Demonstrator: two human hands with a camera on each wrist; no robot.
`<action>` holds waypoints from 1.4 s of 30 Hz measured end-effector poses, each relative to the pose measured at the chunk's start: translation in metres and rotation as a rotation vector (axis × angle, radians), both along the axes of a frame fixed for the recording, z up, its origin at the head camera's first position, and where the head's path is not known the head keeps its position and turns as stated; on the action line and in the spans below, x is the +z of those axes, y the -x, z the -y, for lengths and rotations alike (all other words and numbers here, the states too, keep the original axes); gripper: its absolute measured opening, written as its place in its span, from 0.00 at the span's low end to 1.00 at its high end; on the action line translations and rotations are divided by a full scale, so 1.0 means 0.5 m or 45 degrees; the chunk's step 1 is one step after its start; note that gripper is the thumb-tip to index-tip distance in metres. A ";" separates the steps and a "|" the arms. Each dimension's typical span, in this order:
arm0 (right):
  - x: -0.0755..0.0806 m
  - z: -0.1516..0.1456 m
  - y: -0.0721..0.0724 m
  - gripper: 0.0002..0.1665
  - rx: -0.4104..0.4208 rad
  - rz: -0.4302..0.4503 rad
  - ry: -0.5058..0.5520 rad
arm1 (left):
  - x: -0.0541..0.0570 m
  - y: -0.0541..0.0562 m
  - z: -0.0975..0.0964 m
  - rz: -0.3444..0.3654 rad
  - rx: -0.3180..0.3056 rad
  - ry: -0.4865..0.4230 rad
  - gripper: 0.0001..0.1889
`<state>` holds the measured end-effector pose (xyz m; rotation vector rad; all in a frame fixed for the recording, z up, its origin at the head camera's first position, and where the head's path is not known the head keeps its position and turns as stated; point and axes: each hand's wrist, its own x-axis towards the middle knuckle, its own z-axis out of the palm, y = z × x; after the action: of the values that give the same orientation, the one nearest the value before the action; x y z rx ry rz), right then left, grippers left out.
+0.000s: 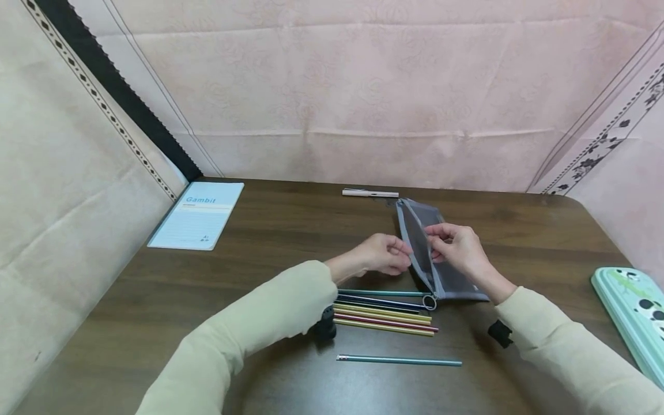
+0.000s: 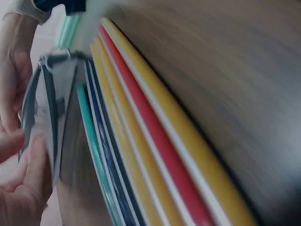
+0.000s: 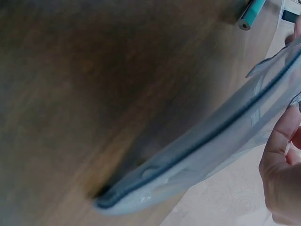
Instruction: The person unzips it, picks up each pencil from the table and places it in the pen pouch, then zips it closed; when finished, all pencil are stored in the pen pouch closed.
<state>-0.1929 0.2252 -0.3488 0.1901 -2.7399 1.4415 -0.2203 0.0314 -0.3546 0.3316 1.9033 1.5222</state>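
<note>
A grey mesh zip pouch [image 1: 459, 285] lies on the table with its long mouth spread apart, a metal ring [image 1: 429, 302] at its near corner. My left hand [image 1: 389, 254] pinches the left edge of that mouth, its fingertips overlapping the rim. On the opposite edge my right hand [image 1: 456, 248] holds the fabric between thumb and fingers. Beside the pouch's near corner, several pencils lie in a row, among them a red pencil [image 2: 150, 132] and a teal pencil [image 2: 96, 146]. Closer to me lies a single blue-green pencil [image 1: 399, 361].
A white pen [image 1: 370, 193] lies at the table's back edge. At the back left is a light blue notebook [image 1: 199, 222] marked Gambit. A mint green case [image 1: 627, 311] with panda pictures sits at the right edge. Cloth curtains surround the brown table [image 1: 259, 369].
</note>
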 end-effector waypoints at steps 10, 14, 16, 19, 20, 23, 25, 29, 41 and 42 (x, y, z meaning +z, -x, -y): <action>0.001 -0.009 -0.005 0.15 -0.018 0.007 0.005 | -0.006 -0.017 0.094 -0.385 -0.382 0.379 0.10; 0.001 -0.010 -0.005 0.15 -0.025 0.011 0.004 | -0.006 -0.023 0.104 -0.461 -0.418 0.445 0.09; 0.001 -0.011 -0.005 0.15 -0.024 0.013 0.001 | -0.008 -0.026 0.105 -0.490 -0.431 0.466 0.09; 0.000 -0.011 -0.006 0.15 -0.020 0.012 0.001 | -0.013 -0.028 0.106 -0.539 -0.436 0.507 0.08; -0.001 -0.011 -0.006 0.15 -0.020 0.012 0.003 | -0.015 -0.028 0.106 -0.557 -0.436 0.522 0.07; -0.001 -0.010 -0.006 0.15 -0.022 0.010 0.009 | -0.016 -0.029 0.108 -0.606 -0.436 0.569 0.07; -0.001 -0.010 -0.005 0.15 -0.023 0.006 0.009 | -0.016 -0.029 0.110 -0.642 -0.440 0.592 0.07; -0.002 -0.009 -0.003 0.15 -0.024 -0.004 0.005 | -0.014 -0.028 0.114 -0.719 -0.454 0.624 0.08; -0.003 -0.009 -0.004 0.17 0.005 -0.015 0.057 | 0.012 0.009 0.153 -0.671 -0.481 0.609 0.07; -0.003 -0.009 -0.005 0.17 0.004 -0.014 0.060 | 0.015 0.015 0.155 -0.607 -0.459 0.563 0.07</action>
<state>-0.1906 0.2299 -0.3504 0.1997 -2.6949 1.4999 -0.2277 -0.0462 -0.3471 0.8355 2.3184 0.8003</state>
